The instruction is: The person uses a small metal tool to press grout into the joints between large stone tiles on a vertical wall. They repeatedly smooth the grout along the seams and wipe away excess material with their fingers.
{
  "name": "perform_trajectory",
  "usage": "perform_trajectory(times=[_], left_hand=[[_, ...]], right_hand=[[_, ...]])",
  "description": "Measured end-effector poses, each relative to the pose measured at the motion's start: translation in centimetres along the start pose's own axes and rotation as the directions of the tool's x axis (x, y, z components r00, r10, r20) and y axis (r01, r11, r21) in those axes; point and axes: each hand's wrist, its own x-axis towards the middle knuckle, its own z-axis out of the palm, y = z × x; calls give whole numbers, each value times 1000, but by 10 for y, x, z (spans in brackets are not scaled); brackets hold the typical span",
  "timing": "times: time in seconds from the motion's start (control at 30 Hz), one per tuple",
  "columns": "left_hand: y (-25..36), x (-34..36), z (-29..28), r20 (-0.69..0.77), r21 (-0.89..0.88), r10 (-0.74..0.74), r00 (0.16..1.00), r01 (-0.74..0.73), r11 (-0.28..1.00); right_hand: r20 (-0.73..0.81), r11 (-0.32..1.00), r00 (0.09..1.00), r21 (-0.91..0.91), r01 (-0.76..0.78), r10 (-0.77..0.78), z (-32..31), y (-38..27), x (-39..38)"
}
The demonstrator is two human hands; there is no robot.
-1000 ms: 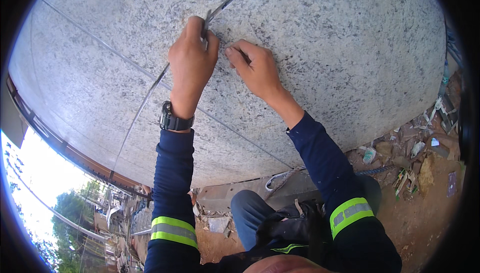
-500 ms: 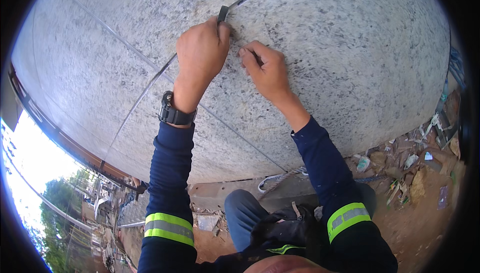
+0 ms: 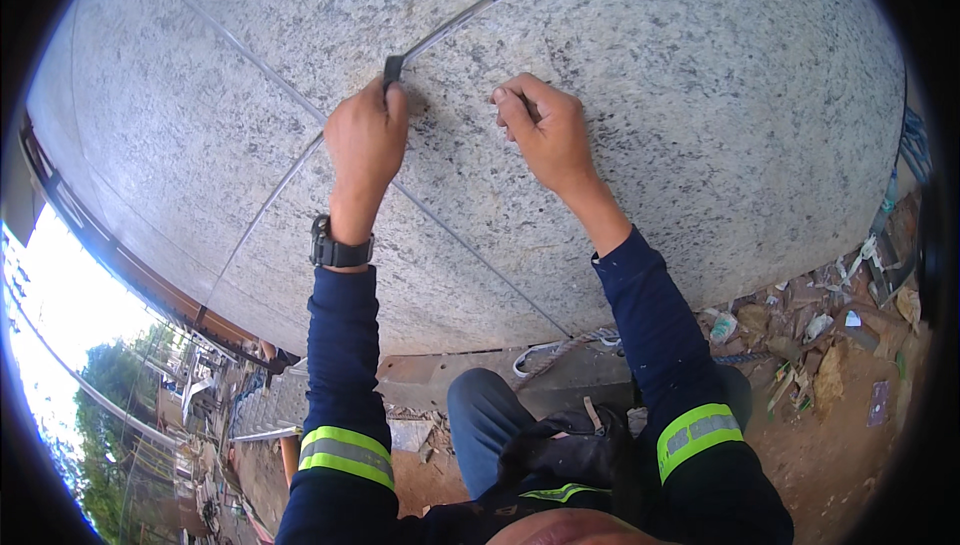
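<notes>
A wide, speckled grey stone-like surface fills most of the view, crossed by narrow joint lines. My left hand, with a black watch on its wrist, is closed around a small dark flat strip-shaped tool. The tool's tip rests on a joint that looks dark and glossy on its upper right stretch. To the right, my right hand is held near the surface with curled fingers and pressed thumb. Whatever it holds, if anything, is hidden inside the fingers.
A rope lies by the lower edge of the surface, near my knees. Scraps and rubble litter the dirt ground at the right. Blue cords hang at the far right edge. Railing and trees show lower left.
My left hand and the dark tool have slid down and left along the joint, uncovering more of the glossy line. My right hand has shifted slightly right, widening the space between the hands.
</notes>
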Motion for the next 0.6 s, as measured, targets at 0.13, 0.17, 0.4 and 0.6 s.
perform_trajectory(times=[0.13,0.17,0.4,0.6], left_hand=[[-40,-20,-8,48,27,-67,997,65,997],[-52,-26,-9,55,54,-67,996,64,996],[15,-87,-10,180,-777,-154,971,237,583],[39,-80,20,-31,-811,-102,994,35,584]], right_hand=[[9,1000,1000,-13,-4,4,0,0,1],[10,1000,1000,-15,-5,5,2,-1,1],[343,995,938,58,-79,54,24,-25,-5],[559,766,752,292,-573,349,10,-33,-6]])
